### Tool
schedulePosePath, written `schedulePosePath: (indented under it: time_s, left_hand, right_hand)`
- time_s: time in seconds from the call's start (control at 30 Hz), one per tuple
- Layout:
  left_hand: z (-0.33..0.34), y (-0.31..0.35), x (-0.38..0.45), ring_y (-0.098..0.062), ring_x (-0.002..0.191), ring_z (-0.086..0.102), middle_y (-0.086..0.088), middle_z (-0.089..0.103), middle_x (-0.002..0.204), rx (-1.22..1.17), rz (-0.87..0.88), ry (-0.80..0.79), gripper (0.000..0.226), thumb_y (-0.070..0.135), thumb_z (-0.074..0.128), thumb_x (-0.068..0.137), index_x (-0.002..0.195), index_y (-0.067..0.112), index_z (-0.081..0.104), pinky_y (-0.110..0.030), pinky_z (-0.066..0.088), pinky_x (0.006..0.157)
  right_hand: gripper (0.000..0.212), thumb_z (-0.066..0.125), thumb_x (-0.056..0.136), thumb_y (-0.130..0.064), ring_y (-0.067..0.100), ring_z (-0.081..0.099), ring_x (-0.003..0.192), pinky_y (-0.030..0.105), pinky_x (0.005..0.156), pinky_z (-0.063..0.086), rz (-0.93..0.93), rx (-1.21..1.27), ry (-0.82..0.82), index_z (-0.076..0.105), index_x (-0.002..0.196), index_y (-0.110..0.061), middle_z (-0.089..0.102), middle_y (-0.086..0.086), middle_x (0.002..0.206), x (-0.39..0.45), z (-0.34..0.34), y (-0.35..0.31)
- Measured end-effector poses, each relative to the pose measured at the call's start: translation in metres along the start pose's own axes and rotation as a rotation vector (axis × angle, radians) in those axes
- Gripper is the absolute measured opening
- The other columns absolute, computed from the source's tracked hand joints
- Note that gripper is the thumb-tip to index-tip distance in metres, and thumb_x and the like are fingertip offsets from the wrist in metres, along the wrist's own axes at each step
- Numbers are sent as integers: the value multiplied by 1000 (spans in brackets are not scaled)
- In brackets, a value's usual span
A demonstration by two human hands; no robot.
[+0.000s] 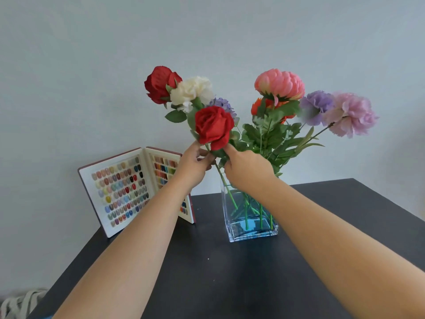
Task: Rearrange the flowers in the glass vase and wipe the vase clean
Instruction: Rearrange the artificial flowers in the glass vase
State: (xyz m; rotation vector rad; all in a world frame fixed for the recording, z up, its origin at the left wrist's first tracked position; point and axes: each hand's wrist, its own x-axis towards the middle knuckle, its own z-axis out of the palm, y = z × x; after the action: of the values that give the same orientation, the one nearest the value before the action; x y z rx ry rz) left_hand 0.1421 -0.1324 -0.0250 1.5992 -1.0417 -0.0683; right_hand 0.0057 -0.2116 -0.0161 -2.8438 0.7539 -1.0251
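Observation:
A square glass vase [250, 229] with a blue-tinted base stands on the black table [218, 272]. It holds several artificial flowers: a red rose [213, 127] in front, another red rose [159, 84], a cream bloom [192, 90], a coral peony [279, 84], and purple [317, 107] and pink [351, 113] blooms leaning right. My left hand [195, 165] pinches the front rose's stem just under the bloom. My right hand [247, 169] grips the stems beside it, above the vase's mouth.
An open sample book of coloured nail tips [135, 189] stands upright on the table to the left of the vase. A pale wall rises behind. A piece of fabric [20, 302] lies at the lower left, off the table.

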Motion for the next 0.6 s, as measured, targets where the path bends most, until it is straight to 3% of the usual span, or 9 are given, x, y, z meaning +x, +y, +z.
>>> schedulePosePath:
  time_s: [0.13,0.2,0.3,0.5,0.6]
  left_hand:
    - [6,-5,-8,-14,80,68,10,64,83,39,32,-75,28,17,60,96,97,44,53,-43,58,87]
    - [10,-6,-15,-7,73,65,12,61,82,68,65,-89,28,19,59,97,98,46,51,-30,55,81]
    - [17,-9,-26,-12,74,63,9,60,87,126,123,-90,27,20,57,98,113,42,53,-11,43,64]
    - [22,-13,-45,-11,88,64,5,70,97,220,293,-43,18,19,50,102,116,20,62,-14,45,77]
    - [23,-13,-45,-9,84,62,4,69,91,250,311,-42,16,20,49,103,107,14,63,-15,44,72]
  right_hand:
    - [54,37,91,-29,21,38,45,26,43,26,39,-4,42,20,142,-37,42,3,57,2,-1,10]
    - [57,37,90,-29,21,39,44,26,42,27,37,3,50,17,143,-37,44,3,56,0,-2,12]
    - [59,40,88,-26,21,39,42,24,41,27,20,17,63,19,142,-36,43,3,53,0,-4,17]
    - [64,44,87,-19,25,47,51,29,46,36,14,91,6,21,143,-40,46,1,62,7,-8,22]
    - [68,46,86,-15,25,52,52,29,45,40,52,112,-43,21,143,-40,54,3,63,11,-9,25]
